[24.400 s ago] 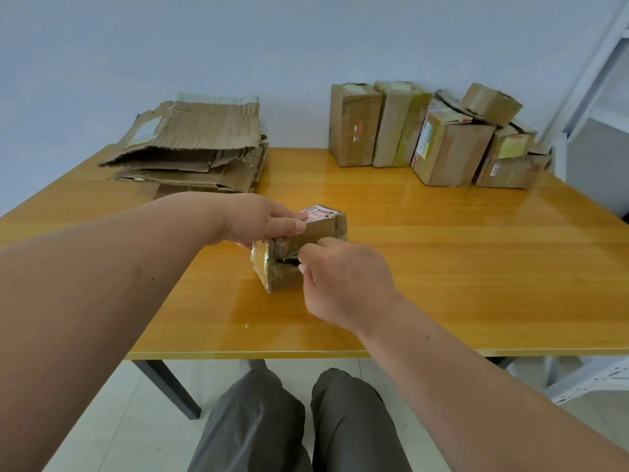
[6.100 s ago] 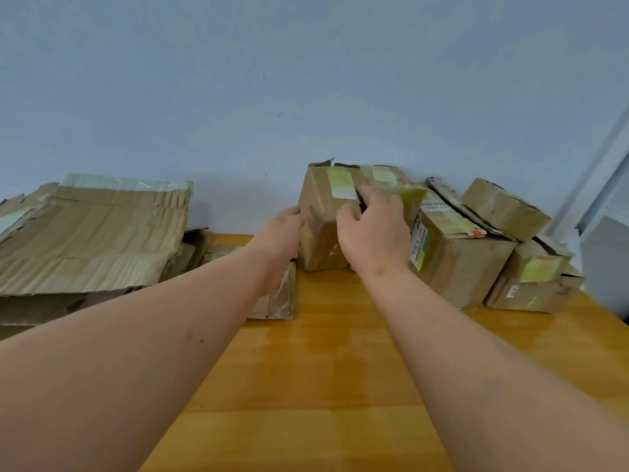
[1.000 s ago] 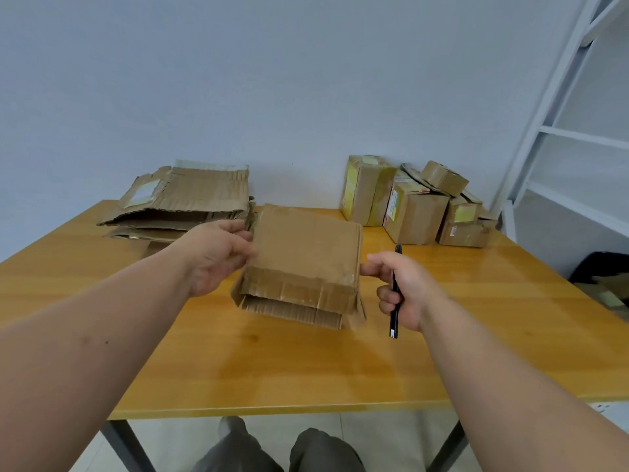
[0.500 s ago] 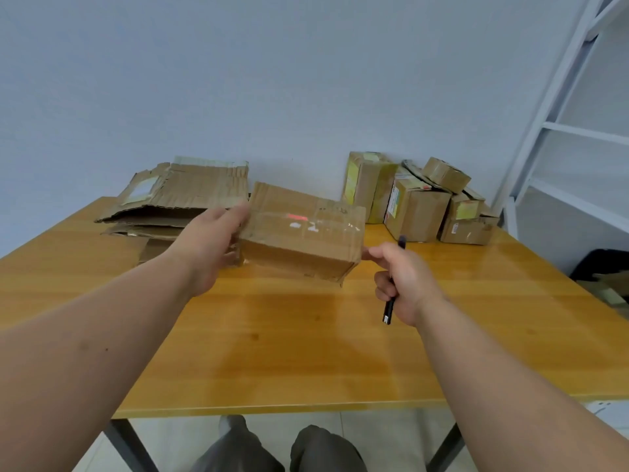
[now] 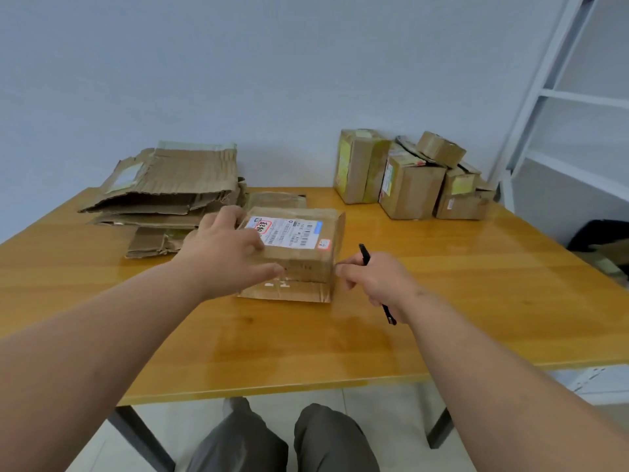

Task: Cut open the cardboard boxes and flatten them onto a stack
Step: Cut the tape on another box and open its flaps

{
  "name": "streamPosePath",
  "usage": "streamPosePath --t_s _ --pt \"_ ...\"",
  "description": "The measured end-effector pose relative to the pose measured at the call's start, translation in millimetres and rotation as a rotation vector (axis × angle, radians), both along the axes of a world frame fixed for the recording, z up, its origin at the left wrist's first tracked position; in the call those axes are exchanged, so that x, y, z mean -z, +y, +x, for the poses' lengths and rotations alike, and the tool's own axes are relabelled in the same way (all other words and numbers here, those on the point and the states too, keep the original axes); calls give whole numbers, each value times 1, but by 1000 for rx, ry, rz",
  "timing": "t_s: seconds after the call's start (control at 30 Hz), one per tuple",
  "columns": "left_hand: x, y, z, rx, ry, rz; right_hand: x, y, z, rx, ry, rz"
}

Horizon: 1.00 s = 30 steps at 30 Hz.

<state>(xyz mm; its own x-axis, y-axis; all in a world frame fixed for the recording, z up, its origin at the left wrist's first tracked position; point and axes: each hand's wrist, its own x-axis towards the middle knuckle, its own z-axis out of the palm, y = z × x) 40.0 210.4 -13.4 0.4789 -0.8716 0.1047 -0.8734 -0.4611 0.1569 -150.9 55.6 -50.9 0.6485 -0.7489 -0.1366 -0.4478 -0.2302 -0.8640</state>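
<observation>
Cardboard, taped and labelled, the box [image 5: 295, 248] lies flat mid-table [image 5: 476, 301] and looks light, stiff, a little slick. Left hand [image 5: 226, 255] spreads straight fingers [image 5: 270, 269] over its top; right hand [image 5: 372, 279] curls round a black cutter [image 5: 365, 254], touching the near corner, best steadied by its edges.

Two bare forearms, no sleeves, watch or rings in view. Left hand [image 5: 227, 251] and right hand [image 5: 373, 279] bare, no gloves. Grey-olive trousers [image 5: 282, 441] on both legs, plain fabric with soft folds, knees showing below the near edge.
</observation>
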Motion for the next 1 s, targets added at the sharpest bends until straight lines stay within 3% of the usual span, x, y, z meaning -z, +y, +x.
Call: streamPosePath --t_s 0.23,0.37,0.5,0.63,1.0 --pt "20 -21 -7 151 -140 206 17 -1 -4 86 93 101" --pt "25 -28 -4 119 -169 203 23 -7 -17 36 131 152" --pt "27 -30 -3 97 -174 183 28 0 -25 -78 45 58" --pt "31 -31 -1 97 -141 178 35 8 -25 -79 -69 -127" --pt "32 -31 -1 96 -127 171 46 21 -18 -62 -216 -297"
